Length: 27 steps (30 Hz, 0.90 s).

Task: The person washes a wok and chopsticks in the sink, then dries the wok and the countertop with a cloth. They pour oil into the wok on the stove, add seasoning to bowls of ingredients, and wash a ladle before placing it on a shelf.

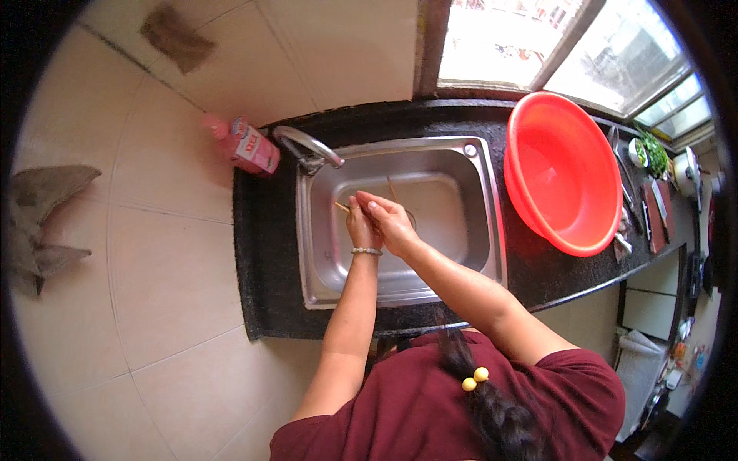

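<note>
My left hand (362, 226) and my right hand (392, 223) are pressed together, fingers pointing away from me, above the stainless steel sink (444, 230). A beaded bracelet (367, 251) circles my left wrist. The tip of a thin yellowish stick (342, 207) shows just left of my left fingers. Beyond my right hand is another thin brown stick (392, 187), partly covered by it. Whether either stick is held between the palms or lies in the basin cannot be told. A curved metal faucet (311, 147) stands at the sink's back left corner, its spout over the basin.
A pink pump bottle (253, 151) stands left of the faucet. Right of the sink, a large red plastic basin (556, 173) leans on the black countertop (553, 276). Further right are a knife (659, 203) on a cutting board (650, 225), a small bowl (637, 152) and leafy greens (654, 154).
</note>
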### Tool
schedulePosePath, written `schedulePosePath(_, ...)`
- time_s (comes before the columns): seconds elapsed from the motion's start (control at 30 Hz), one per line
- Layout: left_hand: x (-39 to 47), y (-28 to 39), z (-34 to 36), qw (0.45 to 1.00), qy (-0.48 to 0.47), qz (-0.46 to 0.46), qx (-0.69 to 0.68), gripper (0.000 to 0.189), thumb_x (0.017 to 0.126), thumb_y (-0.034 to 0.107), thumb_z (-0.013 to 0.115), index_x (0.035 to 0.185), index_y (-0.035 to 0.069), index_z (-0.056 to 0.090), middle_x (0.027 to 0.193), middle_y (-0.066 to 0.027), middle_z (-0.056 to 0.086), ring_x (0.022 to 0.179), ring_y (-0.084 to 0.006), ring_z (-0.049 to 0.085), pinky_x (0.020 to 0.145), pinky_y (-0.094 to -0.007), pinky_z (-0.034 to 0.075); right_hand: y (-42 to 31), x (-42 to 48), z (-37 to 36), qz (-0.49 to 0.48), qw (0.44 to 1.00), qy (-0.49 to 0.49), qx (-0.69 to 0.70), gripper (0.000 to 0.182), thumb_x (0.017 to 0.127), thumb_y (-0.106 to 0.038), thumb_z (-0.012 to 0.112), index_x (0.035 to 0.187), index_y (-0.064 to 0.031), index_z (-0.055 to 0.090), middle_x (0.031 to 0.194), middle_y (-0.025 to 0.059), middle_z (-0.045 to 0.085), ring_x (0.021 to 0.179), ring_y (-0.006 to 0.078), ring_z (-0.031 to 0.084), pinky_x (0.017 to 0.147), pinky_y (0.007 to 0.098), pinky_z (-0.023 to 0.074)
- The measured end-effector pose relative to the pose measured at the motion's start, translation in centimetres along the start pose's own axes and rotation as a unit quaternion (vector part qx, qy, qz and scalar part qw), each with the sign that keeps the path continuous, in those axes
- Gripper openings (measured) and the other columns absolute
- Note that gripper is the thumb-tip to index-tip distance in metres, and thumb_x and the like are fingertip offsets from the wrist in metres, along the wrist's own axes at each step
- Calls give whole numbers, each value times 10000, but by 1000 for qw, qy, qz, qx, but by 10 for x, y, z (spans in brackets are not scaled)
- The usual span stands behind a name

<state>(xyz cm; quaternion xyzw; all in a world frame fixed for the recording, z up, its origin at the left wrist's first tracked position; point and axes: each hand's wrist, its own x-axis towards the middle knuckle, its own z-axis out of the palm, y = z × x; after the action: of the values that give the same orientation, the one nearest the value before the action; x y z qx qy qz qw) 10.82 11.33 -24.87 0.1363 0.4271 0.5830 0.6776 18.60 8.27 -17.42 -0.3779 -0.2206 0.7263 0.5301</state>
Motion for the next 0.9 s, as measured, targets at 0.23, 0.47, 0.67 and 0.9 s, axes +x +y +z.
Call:
schedulePosePath(0.23,-39,-28,23,980,-50,-127,-143,736,830,628,357,1308,70,321,1300,-165,396,1188,-314,400,953,-429,361,2,-18,-22,-110,821,-4,-560,562,931,-358,280,1340,28,275,1403,221,232,1328,308,179,1085,373,111)
schedulePosePath(0.47,-76,-37,47,991,-78,-101,-48,615,918,483,305,1358,56,250,1403,-96,272,1253,-228,323,1046,-361,247,13,-3,-76,-216,869,47,-442,490,900,-278,395,1263,48,363,1276,235,415,1185,374,391,1017,422,271)
schedulePosePath(0.67,-57,-47,39,956,-174,-142,189,397,952,255,352,1252,1,406,1230,-100,496,1174,-167,433,996,-321,342,-14,35,-132,-164,903,271,-292,345,910,-298,433,700,-37,514,610,93,540,555,211,500,526,353,390)
schedulePosePath(0.9,3,-136,-27,362,-479,283,748,126,708,103,536,820,112,594,820,-68,545,865,-259,521,751,-368,440,-56,21,-165,-86,959,240,-124,294,939,-314,397,811,-85,531,580,-48,377,400,33,294,353,200,232)
